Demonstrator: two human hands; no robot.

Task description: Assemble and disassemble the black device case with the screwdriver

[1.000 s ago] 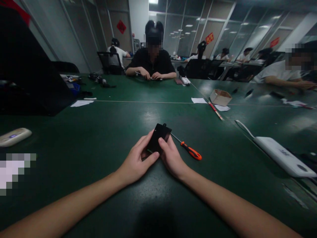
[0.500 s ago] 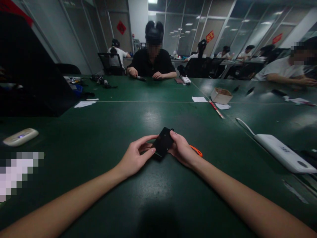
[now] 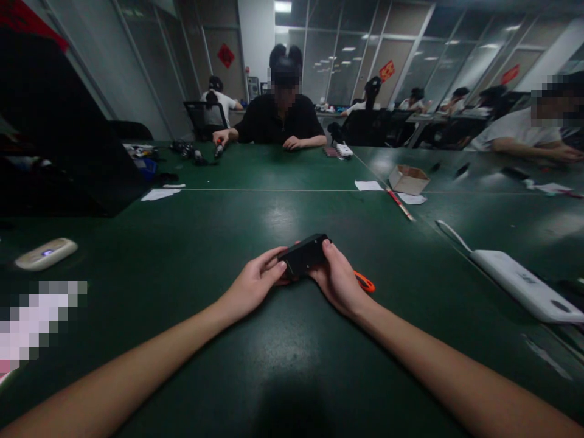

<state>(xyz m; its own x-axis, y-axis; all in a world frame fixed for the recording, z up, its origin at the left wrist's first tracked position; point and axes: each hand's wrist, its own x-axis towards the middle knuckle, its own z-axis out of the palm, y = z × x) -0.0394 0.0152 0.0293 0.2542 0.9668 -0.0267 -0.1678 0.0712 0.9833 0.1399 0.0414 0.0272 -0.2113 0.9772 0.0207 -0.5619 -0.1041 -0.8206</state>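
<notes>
Between my two hands is a small black rectangular box [image 3: 303, 255], tilted so that one narrow side with tiny screws or dots faces me. My left hand [image 3: 256, 277] grips its left end, thumb in front and fingers behind. My right hand [image 3: 338, 275] closes on the right end, its thumb on the upper corner. What the box is, I cannot tell. Beyond my right wrist, an orange-handled tool [image 3: 365, 281] lies partly hidden on the green table [image 3: 283, 353].
A white power strip [image 3: 524, 283] lies on the right, an oval cream case [image 3: 46, 254] on the left. Farther off are a cardboard box [image 3: 408, 179], papers [image 3: 160, 194] and a red-and-white strip [image 3: 399, 204]. A co-worker in black [image 3: 283, 121] sits opposite, one hand on a tool.
My hands have turned the black box from its broad face to a narrow side, now lying more level. The co-worker opposite has moved one hand and the tool toward the left.
</notes>
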